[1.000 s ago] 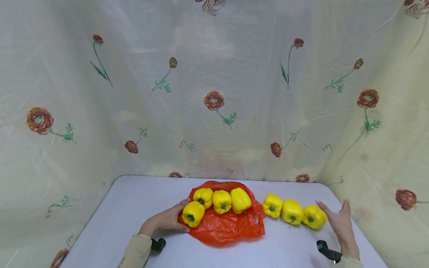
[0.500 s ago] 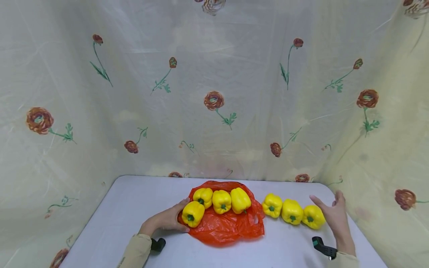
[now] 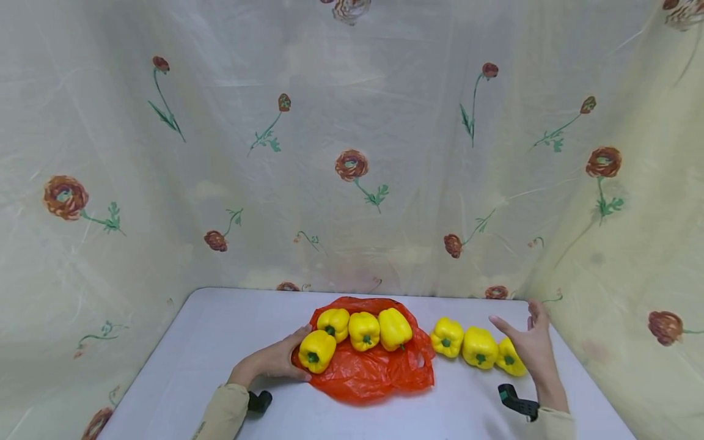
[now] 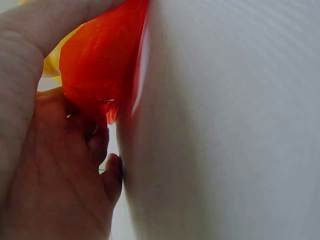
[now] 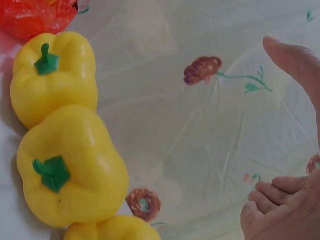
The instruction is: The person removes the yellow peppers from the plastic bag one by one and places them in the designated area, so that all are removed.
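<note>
My left hand [image 3: 275,359] rests at the left side of a red plastic bag [image 3: 363,379], thumb toward the near side and fingers round the far side. The left wrist view shows the hand gripping the red film [image 4: 100,62], its fingertips partly hidden. One yellow bell pepper [image 3: 317,351] sits beside this hand, and three others [image 3: 364,331] line the bag's back part. My right hand [image 3: 535,351] hovers with thumb and fingers spread, holding nothing. It partly covers the rightmost pepper [image 3: 507,357] of a row; the middle pepper [image 3: 480,348] and left pepper [image 3: 447,337] show fully.
A white table [image 3: 236,318] carries everything. Behind and beside it hangs a pale curtain [image 3: 407,244] with printed flowers. Each wrist wears a black strap device, one on the right [image 3: 517,401] and one on the left [image 3: 260,401].
The right hand has moved left and a little away from me, rising past the row's right end and covering more of the last pepper. The left hand, the bag and the peppers stay put.
</note>
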A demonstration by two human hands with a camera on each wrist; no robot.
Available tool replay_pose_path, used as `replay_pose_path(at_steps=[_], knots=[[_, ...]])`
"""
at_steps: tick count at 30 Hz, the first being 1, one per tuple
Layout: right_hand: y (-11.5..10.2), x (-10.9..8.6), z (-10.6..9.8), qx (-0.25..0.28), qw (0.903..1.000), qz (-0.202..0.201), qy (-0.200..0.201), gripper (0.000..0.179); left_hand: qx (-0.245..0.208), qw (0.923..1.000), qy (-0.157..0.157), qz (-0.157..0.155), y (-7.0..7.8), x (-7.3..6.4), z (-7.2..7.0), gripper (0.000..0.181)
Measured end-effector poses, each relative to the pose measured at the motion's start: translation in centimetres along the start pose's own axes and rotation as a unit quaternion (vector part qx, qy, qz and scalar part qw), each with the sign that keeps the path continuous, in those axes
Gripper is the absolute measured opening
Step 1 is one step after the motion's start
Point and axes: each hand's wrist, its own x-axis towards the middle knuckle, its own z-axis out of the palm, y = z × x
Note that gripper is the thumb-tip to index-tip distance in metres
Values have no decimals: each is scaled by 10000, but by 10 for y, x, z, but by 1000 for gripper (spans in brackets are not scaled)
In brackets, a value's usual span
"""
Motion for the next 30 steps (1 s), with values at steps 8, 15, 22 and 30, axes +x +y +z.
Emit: replay_pose_path(at_steps=[8,15,22,30], knots=[[-15,-4,13,17,9992,-365,-183,109,23,10000,15,-19,0,0,1,116],[-29,-6,26,-70,9988,-356,-338,109,-9,10000,11,3,0,1,0,116],[-39,-10,41,-135,9967,-496,-626,106,-68,10000,14,1,0,1,1,116],[-49,-15,60,-214,9926,-833,-852,99,-32,10000,33,-39,-1,1,1,116]])
